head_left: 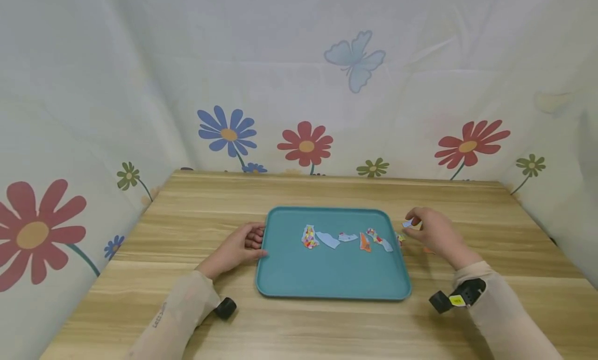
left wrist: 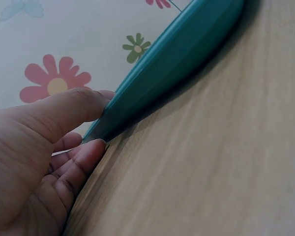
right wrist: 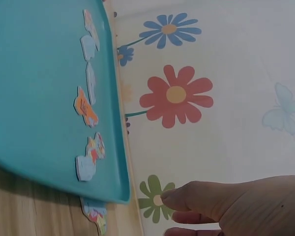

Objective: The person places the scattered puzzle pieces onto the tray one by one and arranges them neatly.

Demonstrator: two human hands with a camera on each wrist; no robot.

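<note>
On the teal tray (head_left: 327, 277) lies an uneven row of paper pieces: a multicoloured one (head_left: 310, 237), pale ones, an orange one (head_left: 365, 242) and a patterned one (head_left: 375, 234). My left hand (head_left: 240, 246) holds the tray's left edge; in the left wrist view the thumb (left wrist: 83, 105) is on the rim and the fingers touch it from below. Just off the tray's right edge, my right hand (head_left: 434, 233) pinches a small pale paper piece (head_left: 407, 223) between thumb and fingers. That piece is not visible in the right wrist view.
Beside the tray's right edge, a patterned piece (right wrist: 94, 211) lies on the wooden table (head_left: 327, 329), and an orange bit (head_left: 427, 250) shows partly under the right hand. A flower-printed curtain (head_left: 261, 80) hangs behind the table.
</note>
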